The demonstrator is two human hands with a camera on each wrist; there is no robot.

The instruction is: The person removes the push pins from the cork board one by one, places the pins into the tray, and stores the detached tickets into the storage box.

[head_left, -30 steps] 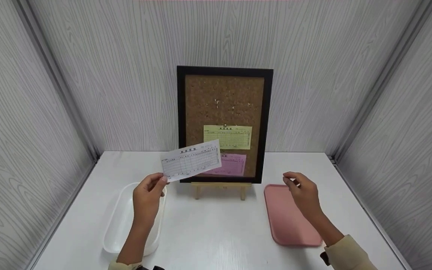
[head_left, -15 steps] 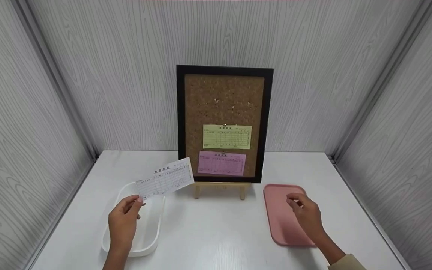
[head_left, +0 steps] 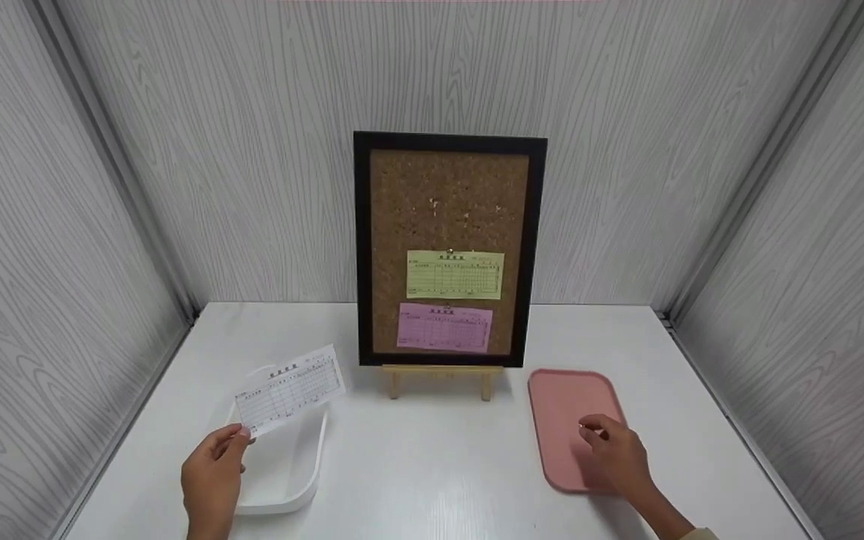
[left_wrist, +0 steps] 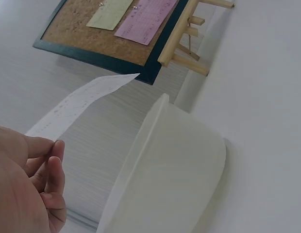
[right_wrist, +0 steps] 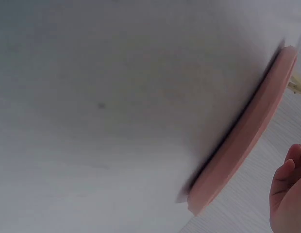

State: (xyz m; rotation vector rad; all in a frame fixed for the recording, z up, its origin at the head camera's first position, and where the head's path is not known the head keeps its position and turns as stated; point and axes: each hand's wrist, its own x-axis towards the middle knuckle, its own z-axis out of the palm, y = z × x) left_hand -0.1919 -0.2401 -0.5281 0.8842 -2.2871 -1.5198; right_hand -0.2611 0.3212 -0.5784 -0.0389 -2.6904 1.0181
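One white slip (head_left: 289, 390), one yellow slip (head_left: 454, 274) and one pink slip (head_left: 444, 328) make three. There are two pins (head_left: 449, 251) on one corkboard (head_left: 447, 202), one easel (head_left: 439, 370), one white bin (left_wrist: 175, 170), one pink tray (head_left: 567, 405), one bench (head_left: 432, 457), one left hand (head_left: 213, 476) and one right hand (head_left: 619, 454).

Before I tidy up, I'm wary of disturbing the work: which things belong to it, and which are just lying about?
Likely in the job: white slip, pinched by the left hand; white bin; right hand, seemingly pinching something tiny; pink tray; corkboard; easel; yellow-green slip; purple slip.

Seemingly just surroundings: table; back wall.
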